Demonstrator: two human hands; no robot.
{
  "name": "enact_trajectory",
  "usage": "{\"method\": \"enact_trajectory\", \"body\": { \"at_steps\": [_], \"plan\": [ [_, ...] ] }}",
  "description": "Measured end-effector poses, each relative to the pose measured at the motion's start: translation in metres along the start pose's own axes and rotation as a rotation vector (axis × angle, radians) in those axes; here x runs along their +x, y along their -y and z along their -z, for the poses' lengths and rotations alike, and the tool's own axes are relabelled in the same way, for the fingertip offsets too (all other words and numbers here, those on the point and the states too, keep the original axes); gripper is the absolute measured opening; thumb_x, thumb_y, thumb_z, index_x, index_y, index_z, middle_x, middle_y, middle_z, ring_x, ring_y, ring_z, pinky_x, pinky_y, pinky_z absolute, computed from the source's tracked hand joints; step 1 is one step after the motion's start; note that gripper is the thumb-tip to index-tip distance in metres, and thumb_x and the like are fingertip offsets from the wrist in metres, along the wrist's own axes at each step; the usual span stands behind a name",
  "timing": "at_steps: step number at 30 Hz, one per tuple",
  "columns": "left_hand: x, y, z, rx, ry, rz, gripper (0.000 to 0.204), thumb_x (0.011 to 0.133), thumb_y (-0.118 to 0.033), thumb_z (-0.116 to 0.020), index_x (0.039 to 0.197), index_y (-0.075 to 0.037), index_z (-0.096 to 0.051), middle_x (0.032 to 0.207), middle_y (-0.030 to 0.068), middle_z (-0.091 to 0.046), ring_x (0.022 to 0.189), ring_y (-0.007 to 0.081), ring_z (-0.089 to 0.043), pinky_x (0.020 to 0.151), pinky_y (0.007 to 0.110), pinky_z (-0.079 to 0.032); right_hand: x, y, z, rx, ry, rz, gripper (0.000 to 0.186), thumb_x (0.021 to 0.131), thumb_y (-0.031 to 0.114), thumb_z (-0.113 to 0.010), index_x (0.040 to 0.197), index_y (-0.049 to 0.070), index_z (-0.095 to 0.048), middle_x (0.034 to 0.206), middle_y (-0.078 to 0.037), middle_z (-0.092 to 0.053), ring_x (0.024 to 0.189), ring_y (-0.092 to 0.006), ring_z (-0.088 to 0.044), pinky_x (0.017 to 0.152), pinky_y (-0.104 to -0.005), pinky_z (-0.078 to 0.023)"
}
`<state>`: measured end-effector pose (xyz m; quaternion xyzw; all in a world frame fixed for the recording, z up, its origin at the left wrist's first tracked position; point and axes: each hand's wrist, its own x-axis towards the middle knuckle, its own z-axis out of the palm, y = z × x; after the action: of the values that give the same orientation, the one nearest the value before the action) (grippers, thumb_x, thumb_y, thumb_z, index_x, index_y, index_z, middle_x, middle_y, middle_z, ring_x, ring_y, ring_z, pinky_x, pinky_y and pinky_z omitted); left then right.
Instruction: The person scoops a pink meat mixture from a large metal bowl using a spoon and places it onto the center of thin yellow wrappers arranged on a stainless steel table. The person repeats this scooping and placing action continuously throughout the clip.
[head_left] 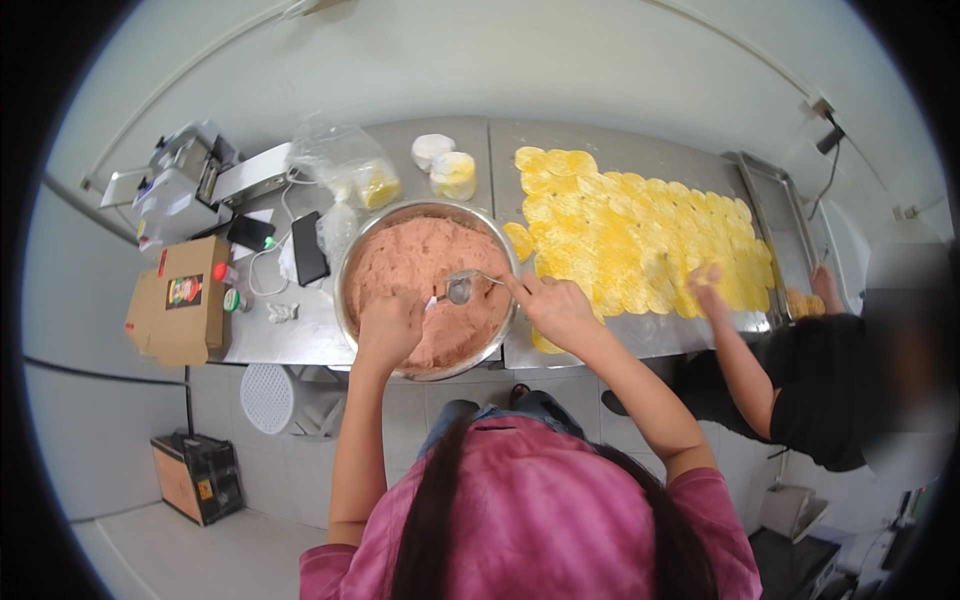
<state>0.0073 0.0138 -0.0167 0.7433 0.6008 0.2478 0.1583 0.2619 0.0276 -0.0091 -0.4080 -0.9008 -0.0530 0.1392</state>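
A large steel bowl (347,255) of pink minced filling (420,250) sits in front of me. My left hand (392,325) is closed over the bowl's left part, fingertips toward a small white piece (431,302); exactly what it grips is unclear. My right hand (545,305) grips a metal spoon (462,288) by its handle, with the spoon's head over the filling beside that white piece. Many overlapping round yellow wrappers (630,240) cover the steel table to the bowl's right.
A co-worker's hand (705,285) reaches over the wrappers from the right, near a metal tray (745,175). Left stand a machine (180,175), cardboard box (205,300) and phones (308,245). Plastic bags (325,160) and white-topped rounds (452,175) lie behind the bowl. A stool (265,398) stands below.
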Motion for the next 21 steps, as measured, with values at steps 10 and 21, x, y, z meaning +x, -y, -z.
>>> {"method": "enact_trajectory", "body": {
  "at_steps": [10,21],
  "plan": [
    [-0.028,0.025,0.026,0.016,-0.143,0.27,0.026,0.083,-0.02,-0.052,0.066,0.0,-0.053,0.06,0.0225,-0.054,0.059,0.0408,-0.054,0.055,0.047,-0.042,0.027,0.003,-0.005,-0.176,0.243,0.123,0.009,0.069,0.008,-0.053,0.075,0.002,-0.056,0.072,-0.01,-0.057,0.057,-0.0237,-0.06,0.05,-0.0321,-0.047],
    [-0.047,0.021,0.022,0.078,-0.125,0.343,0.025,0.083,-0.021,-0.05,0.071,-0.001,-0.059,0.063,0.0208,-0.057,0.062,0.039,-0.056,0.058,0.047,-0.044,0.029,0.044,-0.008,-0.135,0.364,0.383,0.011,0.069,0.01,-0.053,0.065,0.001,-0.058,0.07,-0.014,-0.054,0.055,-0.0234,-0.059,0.045,-0.032,-0.046]
  ]
}}
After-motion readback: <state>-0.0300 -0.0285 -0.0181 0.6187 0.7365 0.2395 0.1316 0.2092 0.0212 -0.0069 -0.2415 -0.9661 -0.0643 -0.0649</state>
